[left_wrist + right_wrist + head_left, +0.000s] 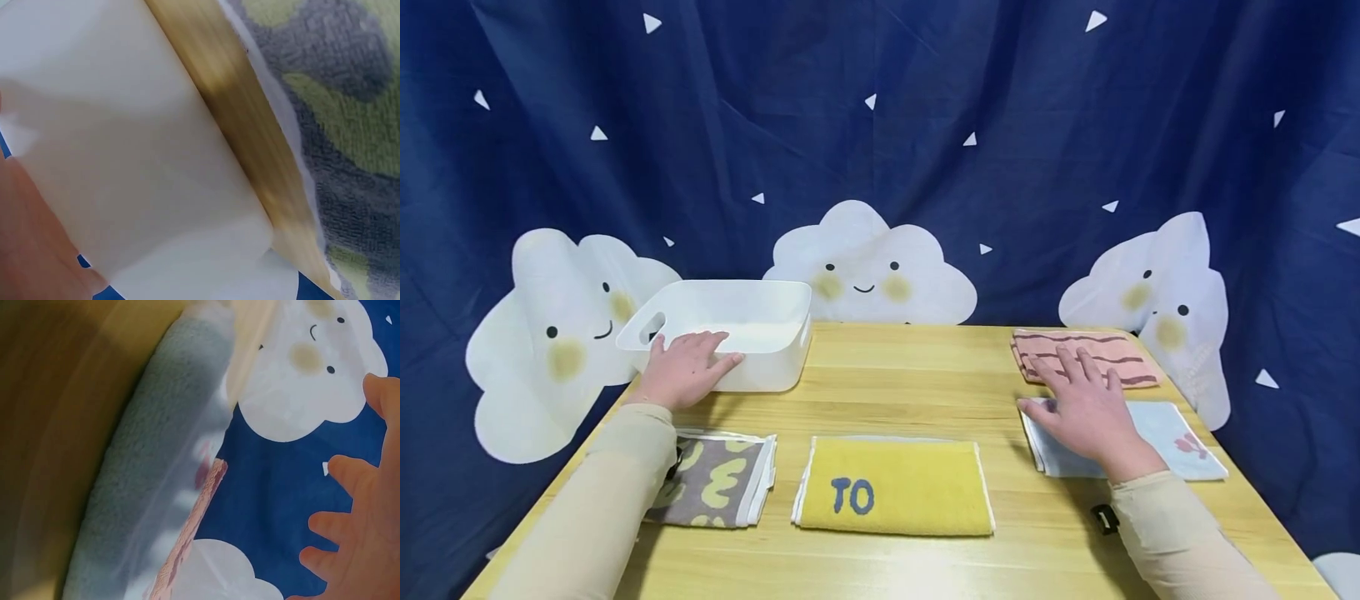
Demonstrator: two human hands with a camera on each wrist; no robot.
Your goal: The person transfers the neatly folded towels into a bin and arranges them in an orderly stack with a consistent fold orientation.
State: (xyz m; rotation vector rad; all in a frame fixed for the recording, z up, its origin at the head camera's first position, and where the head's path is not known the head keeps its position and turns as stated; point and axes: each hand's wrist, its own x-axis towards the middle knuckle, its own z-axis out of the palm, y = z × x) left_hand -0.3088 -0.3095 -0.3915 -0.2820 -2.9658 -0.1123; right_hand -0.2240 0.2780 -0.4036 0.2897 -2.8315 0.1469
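Note:
A white plastic bin (760,371) stands at the back left of the table. My left hand (683,367) is over its near rim, fingers reaching across the opening and thumb out to the right. In the left wrist view the bin's wall (144,181) fills the middle, with part of the hand (37,237) beside it; contact cannot be told. With fingers spread, my right hand (1086,412) is above a folded light blue towel (1157,425) with a pink flower motif. Its fingertips overlap a folded pink striped towel (1120,358) behind in the head view. The right wrist view shows nothing gripped.
A folded yellow towel (910,487) lettered "TO" lies at the front middle of the wooden table (880,392). To its left is a folded grey towel (730,483) with yellow-green shapes, partly under the left forearm. A blue cloud-patterned curtain (880,150) hangs behind.

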